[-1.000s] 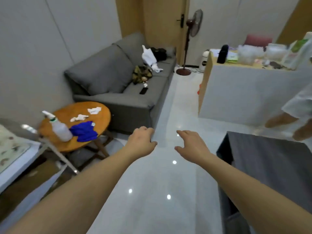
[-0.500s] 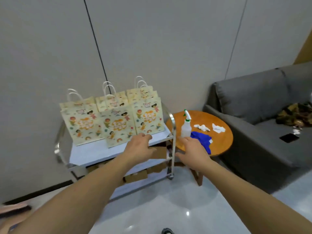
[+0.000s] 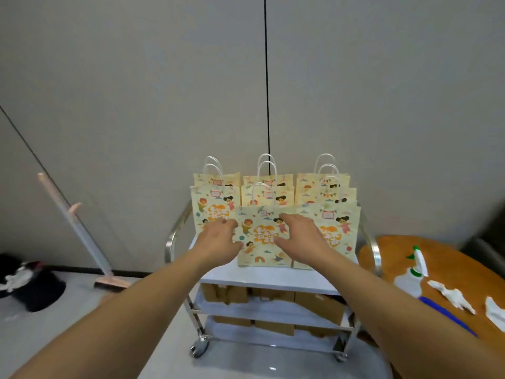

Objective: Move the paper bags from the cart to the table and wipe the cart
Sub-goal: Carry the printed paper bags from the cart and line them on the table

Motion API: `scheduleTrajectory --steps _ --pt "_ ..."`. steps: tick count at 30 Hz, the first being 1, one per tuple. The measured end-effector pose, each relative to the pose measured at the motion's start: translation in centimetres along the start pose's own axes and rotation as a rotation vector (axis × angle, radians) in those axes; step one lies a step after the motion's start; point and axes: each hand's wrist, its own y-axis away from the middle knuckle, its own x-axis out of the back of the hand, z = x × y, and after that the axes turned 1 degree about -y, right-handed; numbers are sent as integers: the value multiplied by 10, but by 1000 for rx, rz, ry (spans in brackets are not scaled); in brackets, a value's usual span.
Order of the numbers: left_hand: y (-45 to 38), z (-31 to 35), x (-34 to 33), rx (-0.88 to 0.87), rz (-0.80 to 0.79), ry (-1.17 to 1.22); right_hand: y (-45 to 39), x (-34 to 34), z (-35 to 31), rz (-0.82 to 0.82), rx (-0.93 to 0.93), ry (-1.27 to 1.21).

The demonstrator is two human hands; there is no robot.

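Several cream paper bags with cartoon prints and white handles stand in rows on the top shelf of a steel cart (image 3: 269,279). The front middle bag (image 3: 261,242) stands between my hands. My left hand (image 3: 218,239) is at that bag's left edge with fingers spread. My right hand (image 3: 302,237) lies in front of its right side with fingers straight. Neither hand grips anything. A round wooden table (image 3: 448,263) at the right carries a spray bottle (image 3: 411,280), a blue cloth (image 3: 445,314) and white tissues (image 3: 455,296).
Brown cardboard boxes (image 3: 318,303) fill the cart's lower shelves. A broom (image 3: 73,225) leans on the grey wall at the left. A black and white bundle (image 3: 30,285) lies on the floor at the far left. A dark sofa edge shows at the far right.
The view has turned from the sofa and floor to face the cart squarely. Both hands have reached forward to either side of the front middle bag.
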Motion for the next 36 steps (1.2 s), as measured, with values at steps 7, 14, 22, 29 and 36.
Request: scheduleTrajectory --steps 7,14,22,29,36 --pt "-45 -8 -10 93 1 7 -97 12 -3 -20 14 -104" --pt "-76 -27 -20 113 -30 28 -166 6 -14 -62 -16 -140" --pt "-103 -44 -25 68 9 84 -179 -16 -45 5 -37 -129" --pt "-127 -57 -21 -189 30 60 -157 -2 -79 265 -154 -165" --pt "-124 -44 -16 -633 -87 -47 -78 4 -96 495 -427 -154"
